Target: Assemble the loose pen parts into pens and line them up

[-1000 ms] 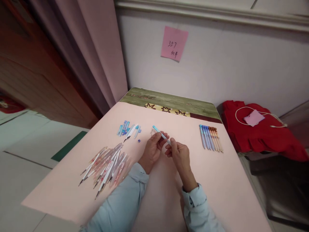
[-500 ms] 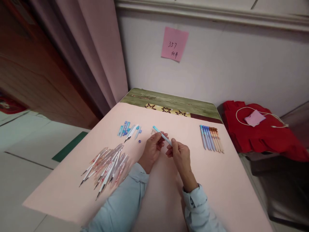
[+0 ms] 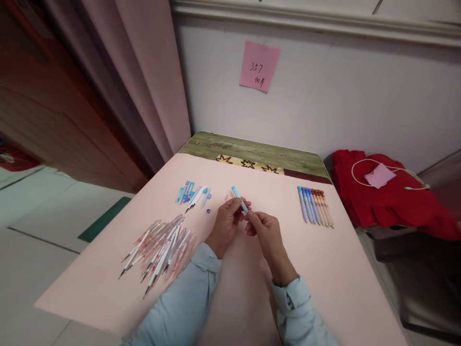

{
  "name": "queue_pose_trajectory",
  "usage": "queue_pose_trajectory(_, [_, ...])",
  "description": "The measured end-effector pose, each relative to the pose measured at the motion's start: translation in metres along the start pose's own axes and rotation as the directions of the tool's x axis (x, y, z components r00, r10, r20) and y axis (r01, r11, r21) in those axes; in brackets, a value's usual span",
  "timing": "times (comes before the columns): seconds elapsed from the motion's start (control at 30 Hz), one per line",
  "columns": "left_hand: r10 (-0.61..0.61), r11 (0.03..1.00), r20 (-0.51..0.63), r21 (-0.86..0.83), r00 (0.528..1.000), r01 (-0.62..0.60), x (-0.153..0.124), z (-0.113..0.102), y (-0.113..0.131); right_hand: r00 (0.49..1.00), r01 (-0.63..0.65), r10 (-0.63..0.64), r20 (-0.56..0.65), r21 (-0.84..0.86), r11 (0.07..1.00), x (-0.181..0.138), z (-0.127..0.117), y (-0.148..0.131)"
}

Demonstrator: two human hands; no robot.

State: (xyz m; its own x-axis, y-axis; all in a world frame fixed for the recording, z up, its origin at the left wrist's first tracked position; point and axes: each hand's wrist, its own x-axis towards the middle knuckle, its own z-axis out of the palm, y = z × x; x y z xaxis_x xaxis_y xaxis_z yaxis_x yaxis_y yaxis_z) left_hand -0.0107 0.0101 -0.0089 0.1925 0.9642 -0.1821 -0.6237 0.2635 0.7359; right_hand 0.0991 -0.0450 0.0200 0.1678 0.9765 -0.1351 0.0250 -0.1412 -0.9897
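Observation:
A light blue pen (image 3: 236, 193) slants between my hands above the table, its brighter blue end pointing up and away from me. My left hand (image 3: 226, 220) pinches the pen around its middle between thumb and fingers. At the pen's lower end, my right hand (image 3: 267, 231) has its thumb and curled fingers closed on the tip, which they largely hide. Left of my hands lie blue pen parts (image 3: 185, 192), a few white refills (image 3: 195, 198) and a small dark blue ring (image 3: 208, 211). Nearer to me is a loose pile of refills and clear pen barrels (image 3: 162, 250).
A neat row of blue and brown-topped pens (image 3: 315, 206) lies at the right on the pink-covered table (image 3: 338, 288). Beyond the table's right edge, a red cloth (image 3: 406, 206) carries a white cable and pink paper (image 3: 380, 176). A wall stands behind, a curtain (image 3: 151, 72) at left.
The pen has turned more upright, and less of its lower end shows. My right hand has moved left and closer to my left hand.

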Motion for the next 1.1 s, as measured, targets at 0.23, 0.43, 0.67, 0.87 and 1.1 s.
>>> queue_pose_trajectory(0.23, [0.020, 0.998, -0.032, 0.054, 0.999, -0.018, -0.002, 0.003, 0.002, 0.999, -0.020, 0.020, 0.031, 0.004, 1.000, 0.005, -0.004, 0.005])
queue_pose_trajectory(0.43, [0.078, 0.991, -0.066, 0.113, 0.995, -0.070, 0.000, 0.006, 0.003, 0.983, 0.104, -0.153, -0.101, -0.381, 0.919, 0.006, -0.007, 0.010])
queue_pose_trajectory(0.67, [0.183, 0.981, -0.231, -0.022, 0.956, -0.193, 0.003, 0.004, 0.007, 0.951, 0.147, -0.297, -0.090, -0.713, 0.686, 0.004, -0.004, 0.013])
queue_pose_trajectory(0.87, [0.122, 0.983, -0.181, -0.114, 0.976, -0.144, 0.002, 0.001, 0.008, 0.956, 0.162, -0.288, -0.062, -0.707, 0.689, 0.002, 0.000, 0.015])
queue_pose_trajectory(1.1, [0.095, 0.982, -0.173, -0.143, 0.980, -0.120, 0.002, 0.000, 0.006, 0.979, 0.130, -0.201, -0.033, -0.658, 0.742, 0.002, -0.002, 0.012])
